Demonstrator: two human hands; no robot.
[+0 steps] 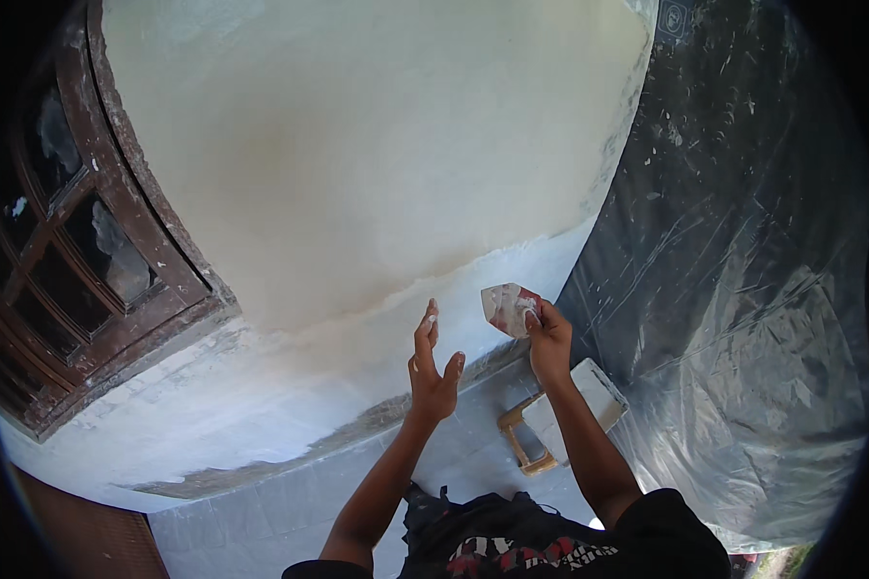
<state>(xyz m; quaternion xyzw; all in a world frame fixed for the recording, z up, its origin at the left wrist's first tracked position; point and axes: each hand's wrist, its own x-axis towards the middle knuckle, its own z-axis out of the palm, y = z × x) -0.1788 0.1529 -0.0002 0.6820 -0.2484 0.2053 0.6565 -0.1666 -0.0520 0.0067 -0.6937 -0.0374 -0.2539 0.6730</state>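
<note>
Pale plaster wall point(357, 145) fills most of the head view, cream above and whiter along its lower band, where it meets a grey tiled floor point(290, 502). Left of the fingers a dark wooden window frame point(97, 251) curves along the rim; right of them, clear plastic sheeting point(743, 270) drapes over something dark.

Left hand point(433, 367) is raised in front of the wall with its fingers point(427, 323) spread and straight, gripping nothing; whitish dust shows on the tips. Whether the fingertips touch the plaster is hard to tell from this angle.

Right hand point(548, 340) is closed around a folded piece of sandpaper point(508, 309), reddish and smeared white, pinched between thumb and fingers. The paper sticks out to the left of those fingers, just beside the left fingertips and close against the whiter band of wall.

Below the right fingers, on the floor, lies a plastering trowel point(550, 425) with a pale blade and a wooden handle, partly hidden behind the right forearm. Dark clothing shows at the bottom edge.
</note>
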